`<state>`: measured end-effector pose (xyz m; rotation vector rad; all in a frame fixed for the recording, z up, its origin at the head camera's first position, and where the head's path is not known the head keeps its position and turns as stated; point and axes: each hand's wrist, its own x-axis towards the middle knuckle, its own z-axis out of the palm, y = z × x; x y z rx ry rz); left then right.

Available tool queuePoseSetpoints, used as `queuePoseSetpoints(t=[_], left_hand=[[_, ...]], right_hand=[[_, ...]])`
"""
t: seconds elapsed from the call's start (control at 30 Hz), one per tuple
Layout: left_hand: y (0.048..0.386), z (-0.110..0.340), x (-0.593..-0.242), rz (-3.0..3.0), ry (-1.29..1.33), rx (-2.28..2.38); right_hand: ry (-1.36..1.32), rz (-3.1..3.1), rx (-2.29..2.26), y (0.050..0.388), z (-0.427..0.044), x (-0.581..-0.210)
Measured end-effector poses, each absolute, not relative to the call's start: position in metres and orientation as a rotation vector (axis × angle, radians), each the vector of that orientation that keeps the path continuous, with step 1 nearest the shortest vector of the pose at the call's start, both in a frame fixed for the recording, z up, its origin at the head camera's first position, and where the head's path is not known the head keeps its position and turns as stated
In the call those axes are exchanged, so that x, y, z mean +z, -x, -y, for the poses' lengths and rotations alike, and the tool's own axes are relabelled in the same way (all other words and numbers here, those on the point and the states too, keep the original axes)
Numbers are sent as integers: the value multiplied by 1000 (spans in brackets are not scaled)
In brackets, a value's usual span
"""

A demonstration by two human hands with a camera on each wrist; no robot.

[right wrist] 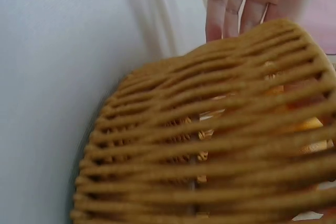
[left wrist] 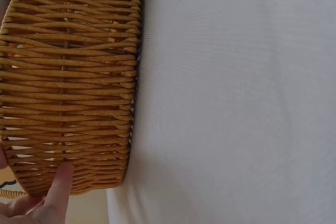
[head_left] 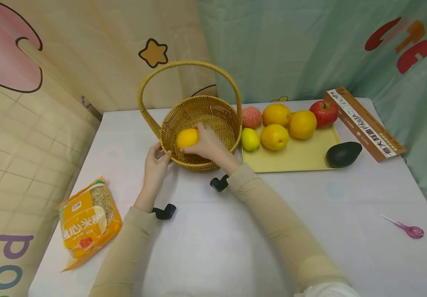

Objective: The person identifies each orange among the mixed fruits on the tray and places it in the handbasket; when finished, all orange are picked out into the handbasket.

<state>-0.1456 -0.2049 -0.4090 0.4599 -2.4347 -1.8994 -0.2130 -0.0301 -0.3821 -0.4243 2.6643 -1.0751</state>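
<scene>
A round wicker basket (head_left: 213,119) with a tall arched handle stands at the back of the table. Inside its rim, my right hand (head_left: 206,144) grips an orange-yellow fruit (head_left: 187,138), with fingers and thumb around it. My left hand (head_left: 156,163) holds the basket's front-left rim, thumb on top. In the left wrist view, fingers of the left hand (left wrist: 50,203) touch the woven side (left wrist: 68,87). The right wrist view has the basket's outer weave (right wrist: 210,129) close up, with the left hand (right wrist: 252,3) against its far side; the fruit shows only partly through gaps.
Right of the basket, a yellow tray (head_left: 295,159) bears several yellow and orange fruits, a pink ball (head_left: 252,118), a red fruit (head_left: 324,113) and a dark green avocado (head_left: 343,154). A pasta box (head_left: 365,123) lies beyond, a lollipop (head_left: 414,232) front right, an orange food bag (head_left: 89,222) left.
</scene>
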Motion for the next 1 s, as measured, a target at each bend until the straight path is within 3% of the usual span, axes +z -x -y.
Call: queuePoseSetpoints(t=[0.53, 1.0], left_hand=[[142, 203, -413, 2378, -473, -1932], [145, 203, -412, 2394, -479, -1898]], right_hand=[[424, -2662, -959, 211, 56, -391], [453, -2734, -1235, 206, 12, -367]])
